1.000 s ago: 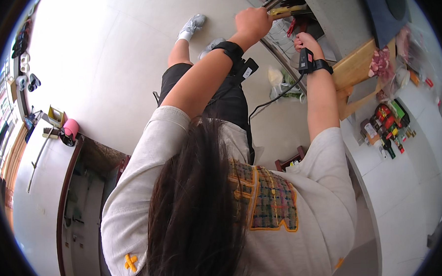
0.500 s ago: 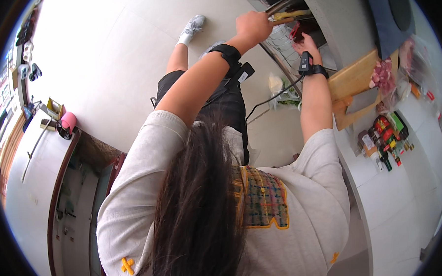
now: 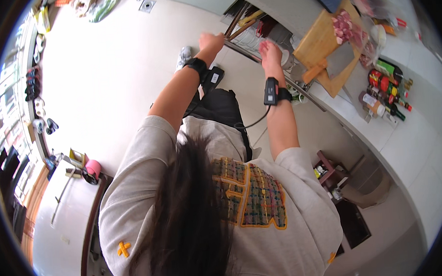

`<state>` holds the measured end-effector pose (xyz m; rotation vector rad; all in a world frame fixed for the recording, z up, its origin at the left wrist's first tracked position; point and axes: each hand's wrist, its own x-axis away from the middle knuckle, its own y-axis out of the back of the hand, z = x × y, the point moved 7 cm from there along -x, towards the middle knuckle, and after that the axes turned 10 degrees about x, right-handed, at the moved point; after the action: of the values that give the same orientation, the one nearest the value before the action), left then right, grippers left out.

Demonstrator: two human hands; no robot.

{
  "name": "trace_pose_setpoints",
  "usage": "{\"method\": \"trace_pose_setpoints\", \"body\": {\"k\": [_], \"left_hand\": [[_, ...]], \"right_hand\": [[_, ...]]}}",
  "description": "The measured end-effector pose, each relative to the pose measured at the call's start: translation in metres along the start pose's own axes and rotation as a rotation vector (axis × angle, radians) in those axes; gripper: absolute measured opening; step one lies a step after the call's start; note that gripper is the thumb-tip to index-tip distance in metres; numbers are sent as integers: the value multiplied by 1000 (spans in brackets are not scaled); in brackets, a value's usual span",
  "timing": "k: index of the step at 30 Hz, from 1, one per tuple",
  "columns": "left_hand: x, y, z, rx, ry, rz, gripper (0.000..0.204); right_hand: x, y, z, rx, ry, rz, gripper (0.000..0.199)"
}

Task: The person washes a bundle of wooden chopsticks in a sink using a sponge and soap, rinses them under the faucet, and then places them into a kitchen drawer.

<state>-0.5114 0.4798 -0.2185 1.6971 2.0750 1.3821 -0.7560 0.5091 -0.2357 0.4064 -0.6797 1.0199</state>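
My left hand (image 3: 211,41) is closed at the left corner of a pulled-out kitchen drawer (image 3: 244,51), by the ends of a dark bar and a tan stick (image 3: 246,28). What its fingers hold is too small to make out. Above the drawer's front edge is my right hand (image 3: 270,53), fingers loosely apart and nothing visible in them. Behind the hands, the drawer holds a wire rack (image 3: 247,38) and dark items. Both wrists wear black straps, each with a small black box; a cable runs from the right one.
Right of the drawer, a wooden cutting board (image 3: 317,40) carries raw meat (image 3: 343,26) and overhangs the white counter (image 3: 396,145). Bottles and jars (image 3: 384,89) stand behind it. A pink container (image 3: 92,168) sits on the white surface at left. My shoe (image 3: 183,57) is on the floor.
My right hand has drawn back from inside the drawer to its front edge. The head view has turned and shifted. My left hand stays at the drawer corner.
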Motion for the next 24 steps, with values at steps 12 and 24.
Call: {"method": "trace_pose_setpoints", "body": {"k": [12,24], "left_hand": [[-3,-73,-5,2,-486,655,20],[28,-39,-43,1350,824,701,75]], "right_hand": [[73,69,-29,-744,-455,-35,20],[76,46,-10,-1288,-241,169,40]]}}
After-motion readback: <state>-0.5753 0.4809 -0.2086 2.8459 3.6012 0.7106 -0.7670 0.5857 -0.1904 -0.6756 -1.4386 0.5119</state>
